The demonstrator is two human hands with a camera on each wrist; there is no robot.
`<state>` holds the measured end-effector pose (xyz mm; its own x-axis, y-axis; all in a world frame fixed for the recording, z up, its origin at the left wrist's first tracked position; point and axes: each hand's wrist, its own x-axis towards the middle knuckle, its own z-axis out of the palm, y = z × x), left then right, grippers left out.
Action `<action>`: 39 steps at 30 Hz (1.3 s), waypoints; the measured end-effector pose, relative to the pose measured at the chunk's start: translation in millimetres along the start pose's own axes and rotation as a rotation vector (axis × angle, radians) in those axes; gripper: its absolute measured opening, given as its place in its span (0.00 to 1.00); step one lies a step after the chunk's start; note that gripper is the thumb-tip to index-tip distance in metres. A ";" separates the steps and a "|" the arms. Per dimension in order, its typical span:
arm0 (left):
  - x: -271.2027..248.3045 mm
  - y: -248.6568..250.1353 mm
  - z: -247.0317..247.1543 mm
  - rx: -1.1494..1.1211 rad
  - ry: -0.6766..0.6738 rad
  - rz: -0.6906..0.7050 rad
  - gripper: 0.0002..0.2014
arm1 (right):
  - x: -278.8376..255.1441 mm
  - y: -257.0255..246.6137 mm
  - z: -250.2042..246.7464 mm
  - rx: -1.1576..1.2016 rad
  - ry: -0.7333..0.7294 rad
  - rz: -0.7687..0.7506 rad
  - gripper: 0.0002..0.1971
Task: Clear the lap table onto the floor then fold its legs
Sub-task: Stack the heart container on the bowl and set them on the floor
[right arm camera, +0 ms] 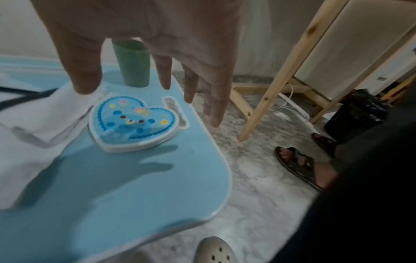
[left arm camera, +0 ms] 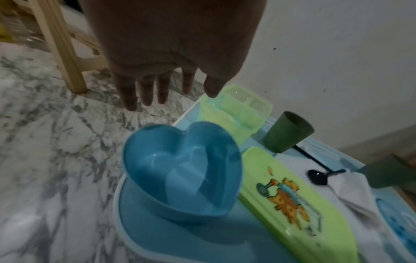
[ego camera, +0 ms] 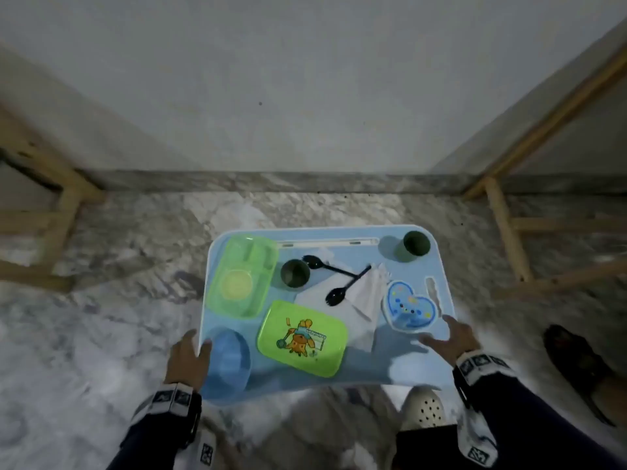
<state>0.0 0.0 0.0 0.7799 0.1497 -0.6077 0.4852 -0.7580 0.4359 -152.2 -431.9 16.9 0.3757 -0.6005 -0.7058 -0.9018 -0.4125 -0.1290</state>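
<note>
The light blue lap table (ego camera: pixel 407 368) stands on the marble floor. It carries a green divided tray (ego camera: pixel 242 276), a green cartoon lid (ego camera: pixel 302 337), a blue heart bowl (ego camera: pixel 225 359), a heart-shaped lid (ego camera: pixel 409 307), two dark green cups (ego camera: pixel 294 273) (ego camera: pixel 415 244), two black sporks (ego camera: pixel 346 288) and white napkins (ego camera: pixel 368 300). My left hand (ego camera: pixel 195 340) hovers at the table's near left edge beside the heart bowl (left arm camera: pixel 182 170), fingers straight, holding nothing. My right hand (ego camera: pixel 441 332) hovers over the near right corner just short of the heart lid (right arm camera: pixel 133 122), fingers spread and empty.
Wooden frames (ego camera: pixel 64 212) (ego camera: pixel 509 232) flank the table on both sides, with a grey wall behind. Another person's sandalled foot (ego camera: pixel 583 368) is on the floor to the right. My white clog (ego camera: pixel 424 408) is under the near edge. A black bin (right arm camera: pixel 355 113) stands farther right.
</note>
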 end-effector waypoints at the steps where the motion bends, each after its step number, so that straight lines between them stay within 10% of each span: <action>1: 7.1 -5.8 7.7 0.005 0.000 0.038 0.25 | 10.5 -7.0 12.2 0.003 0.048 -0.026 0.43; 15: 51.6 -40.9 25.8 -0.062 0.020 0.437 0.03 | 102.5 -38.5 79.1 -0.010 0.424 -0.112 0.51; 20: 63.2 -36.5 35.7 -0.078 -0.014 0.525 0.16 | 120.8 -38.0 75.8 -0.039 0.491 -0.176 0.49; 29: 43.1 -43.6 47.2 -0.083 0.114 0.520 0.19 | 83.1 -38.9 51.0 0.021 0.558 -0.341 0.52; 39: 14.3 -68.1 35.9 -0.182 0.252 0.229 0.21 | -44.6 -117.8 97.2 -0.100 0.478 -1.025 0.49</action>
<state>-36.1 31.0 -62.2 0.9381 0.1581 -0.3081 0.3314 -0.6681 0.6662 -83.6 -289.9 -4.1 0.9893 -0.1398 0.0414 -0.1096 -0.9004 -0.4211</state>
